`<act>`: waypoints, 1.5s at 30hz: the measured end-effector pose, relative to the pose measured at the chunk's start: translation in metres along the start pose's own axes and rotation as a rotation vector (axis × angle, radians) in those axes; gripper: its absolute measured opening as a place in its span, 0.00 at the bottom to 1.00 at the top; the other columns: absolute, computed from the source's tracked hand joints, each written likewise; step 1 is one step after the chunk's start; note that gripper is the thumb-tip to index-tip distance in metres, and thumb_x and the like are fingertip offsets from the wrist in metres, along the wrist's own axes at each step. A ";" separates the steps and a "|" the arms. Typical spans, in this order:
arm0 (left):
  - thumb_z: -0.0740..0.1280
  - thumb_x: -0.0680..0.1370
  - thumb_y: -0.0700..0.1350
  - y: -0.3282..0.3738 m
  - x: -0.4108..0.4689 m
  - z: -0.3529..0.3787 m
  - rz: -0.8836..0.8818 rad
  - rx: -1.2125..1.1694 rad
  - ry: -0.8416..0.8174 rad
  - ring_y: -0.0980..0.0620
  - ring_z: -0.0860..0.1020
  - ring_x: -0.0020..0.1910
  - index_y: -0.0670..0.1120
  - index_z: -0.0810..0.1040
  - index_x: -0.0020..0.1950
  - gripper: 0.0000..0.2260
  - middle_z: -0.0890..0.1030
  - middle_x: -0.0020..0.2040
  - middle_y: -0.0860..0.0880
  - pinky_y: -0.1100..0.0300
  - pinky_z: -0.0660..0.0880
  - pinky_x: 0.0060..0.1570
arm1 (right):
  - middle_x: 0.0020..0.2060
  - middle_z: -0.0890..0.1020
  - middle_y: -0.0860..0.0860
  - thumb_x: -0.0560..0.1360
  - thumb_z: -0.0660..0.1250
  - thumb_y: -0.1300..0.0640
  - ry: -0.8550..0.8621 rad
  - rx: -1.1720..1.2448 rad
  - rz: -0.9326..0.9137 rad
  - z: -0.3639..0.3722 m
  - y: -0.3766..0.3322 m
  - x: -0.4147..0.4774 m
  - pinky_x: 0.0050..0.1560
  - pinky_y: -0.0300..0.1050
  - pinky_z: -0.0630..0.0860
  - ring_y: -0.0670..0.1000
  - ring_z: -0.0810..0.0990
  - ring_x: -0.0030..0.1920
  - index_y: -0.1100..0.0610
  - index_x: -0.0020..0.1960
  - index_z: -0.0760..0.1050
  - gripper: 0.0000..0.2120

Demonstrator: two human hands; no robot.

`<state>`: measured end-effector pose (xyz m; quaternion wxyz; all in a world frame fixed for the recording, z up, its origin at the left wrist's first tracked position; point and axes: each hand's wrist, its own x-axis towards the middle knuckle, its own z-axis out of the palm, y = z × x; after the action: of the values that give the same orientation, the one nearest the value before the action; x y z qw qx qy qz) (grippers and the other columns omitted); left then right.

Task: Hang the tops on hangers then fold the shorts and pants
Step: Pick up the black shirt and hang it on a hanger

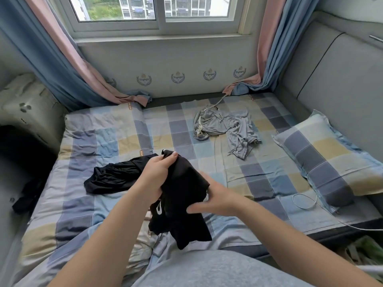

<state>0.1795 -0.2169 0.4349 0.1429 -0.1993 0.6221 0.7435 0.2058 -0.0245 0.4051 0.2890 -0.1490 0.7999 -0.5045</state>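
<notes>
Head view: my left hand (pixel 158 172) and right hand (pixel 216 200) clutch the crumpled black fabric garment (pixel 186 183) between them, probably to straighten it.

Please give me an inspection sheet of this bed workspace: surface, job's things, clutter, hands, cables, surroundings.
Surface: bed with checked sheet, wrinkled.
Job's things: black garment held up; second black garment lying left; grey pants crumpled farther back; no hangers seen.
Clutter: checked pillow at right.
Hands: left hand and right hand both grip the black garment.
Cables: white cable looped beside the pillow.
Surroundings: window, blue-pink curtains.
</notes>
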 end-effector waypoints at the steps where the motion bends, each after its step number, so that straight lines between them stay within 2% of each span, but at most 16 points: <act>1: 0.68 0.81 0.47 0.002 0.000 0.000 0.001 -0.011 -0.014 0.46 0.84 0.40 0.42 0.82 0.47 0.09 0.85 0.39 0.44 0.54 0.80 0.45 | 0.62 0.77 0.42 0.71 0.77 0.54 0.035 -0.012 -0.018 0.005 0.002 0.001 0.60 0.35 0.74 0.36 0.75 0.61 0.37 0.68 0.67 0.31; 3: 0.68 0.81 0.47 0.006 0.000 -0.001 0.001 -0.032 -0.033 0.46 0.84 0.40 0.42 0.81 0.48 0.09 0.85 0.40 0.43 0.55 0.81 0.42 | 0.53 0.79 0.41 0.76 0.72 0.57 0.159 -0.041 -0.080 0.007 0.001 0.004 0.54 0.36 0.73 0.33 0.77 0.53 0.39 0.58 0.74 0.17; 5: 0.68 0.81 0.46 0.007 0.000 -0.004 -0.006 -0.059 -0.040 0.46 0.84 0.40 0.41 0.81 0.49 0.09 0.85 0.42 0.43 0.56 0.81 0.40 | 0.48 0.79 0.44 0.80 0.68 0.59 0.234 -0.075 -0.126 -0.002 -0.003 0.006 0.52 0.39 0.73 0.38 0.78 0.50 0.48 0.51 0.80 0.07; 8: 0.66 0.82 0.44 0.007 0.001 -0.008 -0.012 -0.133 -0.074 0.46 0.85 0.41 0.40 0.80 0.52 0.08 0.85 0.45 0.41 0.55 0.82 0.38 | 0.43 0.82 0.56 0.81 0.66 0.60 0.233 -0.059 -0.106 -0.018 -0.012 0.009 0.50 0.51 0.76 0.54 0.80 0.45 0.64 0.50 0.80 0.08; 11: 0.63 0.83 0.45 0.000 0.003 -0.007 0.026 -0.118 -0.099 0.44 0.85 0.47 0.39 0.80 0.58 0.11 0.85 0.53 0.40 0.53 0.82 0.46 | 0.34 0.82 0.48 0.82 0.65 0.60 0.298 0.092 -0.062 -0.033 -0.030 0.012 0.33 0.44 0.80 0.49 0.82 0.35 0.55 0.46 0.80 0.08; 13: 0.64 0.83 0.47 -0.006 0.002 -0.006 0.048 -0.044 -0.135 0.43 0.84 0.52 0.40 0.80 0.61 0.13 0.84 0.57 0.41 0.50 0.80 0.53 | 0.35 0.82 0.50 0.82 0.64 0.60 0.366 0.246 -0.044 -0.042 -0.041 0.014 0.28 0.45 0.81 0.51 0.84 0.34 0.56 0.47 0.80 0.08; 16: 0.69 0.76 0.55 -0.017 -0.003 -0.003 0.051 0.053 -0.225 0.46 0.84 0.54 0.46 0.79 0.62 0.19 0.85 0.56 0.47 0.52 0.79 0.53 | 0.39 0.79 0.60 0.82 0.64 0.59 0.466 0.390 -0.020 -0.050 -0.053 0.016 0.29 0.48 0.82 0.54 0.84 0.34 0.64 0.48 0.78 0.09; 21: 0.77 0.66 0.59 -0.040 -0.009 0.013 0.050 0.352 -0.318 0.55 0.84 0.51 0.53 0.78 0.60 0.25 0.85 0.53 0.54 0.59 0.79 0.48 | 0.34 0.79 0.60 0.83 0.63 0.59 0.530 0.593 -0.012 -0.046 -0.066 0.011 0.34 0.50 0.82 0.58 0.84 0.34 0.64 0.47 0.75 0.10; 24: 0.76 0.60 0.63 -0.054 -0.009 0.027 0.079 0.513 -0.304 0.57 0.83 0.51 0.53 0.77 0.59 0.30 0.83 0.53 0.56 0.57 0.79 0.52 | 0.33 0.81 0.60 0.83 0.62 0.60 0.520 0.668 -0.056 -0.042 -0.079 0.006 0.37 0.51 0.83 0.59 0.85 0.35 0.63 0.46 0.75 0.10; 27: 0.74 0.67 0.61 -0.068 -0.003 0.032 0.153 0.616 -0.231 0.55 0.82 0.53 0.52 0.75 0.60 0.26 0.82 0.54 0.55 0.51 0.79 0.55 | 0.34 0.82 0.58 0.83 0.62 0.61 0.501 0.765 -0.112 -0.039 -0.093 0.001 0.40 0.54 0.84 0.61 0.86 0.38 0.63 0.45 0.75 0.09; 30: 0.69 0.78 0.51 -0.080 0.006 0.027 0.242 0.733 -0.065 0.52 0.80 0.54 0.51 0.76 0.60 0.12 0.82 0.54 0.54 0.50 0.78 0.54 | 0.37 0.83 0.60 0.83 0.62 0.61 0.522 0.832 -0.157 -0.041 -0.098 -0.001 0.43 0.55 0.83 0.61 0.86 0.42 0.63 0.47 0.75 0.08; 33: 0.65 0.81 0.45 -0.083 0.015 0.011 0.246 0.733 0.113 0.47 0.78 0.44 0.48 0.76 0.48 0.03 0.81 0.43 0.50 0.50 0.75 0.45 | 0.38 0.84 0.59 0.83 0.62 0.61 0.596 0.929 -0.141 -0.052 -0.093 -0.002 0.45 0.56 0.83 0.63 0.86 0.44 0.63 0.49 0.75 0.07; 35: 0.65 0.80 0.42 -0.082 0.020 -0.004 0.256 0.689 0.178 0.48 0.76 0.37 0.48 0.74 0.41 0.08 0.79 0.36 0.50 0.53 0.71 0.37 | 0.38 0.84 0.60 0.82 0.63 0.60 0.649 1.045 -0.092 -0.060 -0.083 -0.002 0.43 0.55 0.84 0.63 0.86 0.45 0.63 0.51 0.74 0.05; 39: 0.64 0.79 0.37 -0.071 0.024 -0.026 0.266 0.486 0.163 0.54 0.70 0.28 0.46 0.79 0.39 0.10 0.75 0.28 0.54 0.56 0.66 0.33 | 0.41 0.81 0.59 0.83 0.63 0.58 0.748 1.237 0.034 -0.073 -0.054 0.001 0.36 0.49 0.83 0.60 0.87 0.44 0.62 0.53 0.73 0.07; 42: 0.63 0.81 0.39 -0.051 0.016 -0.031 0.302 0.340 0.085 0.48 0.74 0.35 0.42 0.82 0.44 0.10 0.78 0.35 0.46 0.52 0.68 0.39 | 0.44 0.82 0.57 0.84 0.61 0.55 0.800 1.299 0.116 -0.074 -0.031 0.003 0.32 0.45 0.82 0.56 0.88 0.39 0.62 0.53 0.74 0.10; 45: 0.61 0.82 0.39 -0.029 0.002 -0.028 0.342 0.253 0.009 0.39 0.83 0.50 0.45 0.85 0.48 0.13 0.85 0.47 0.40 0.46 0.77 0.53 | 0.49 0.83 0.56 0.84 0.60 0.54 0.791 1.325 0.197 -0.065 -0.012 0.007 0.31 0.44 0.81 0.54 0.87 0.37 0.64 0.59 0.73 0.13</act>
<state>0.1948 -0.2391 0.4046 0.0357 -0.0746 0.7358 0.6721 0.1597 0.0136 0.4343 0.0542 0.3176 0.3848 -0.8649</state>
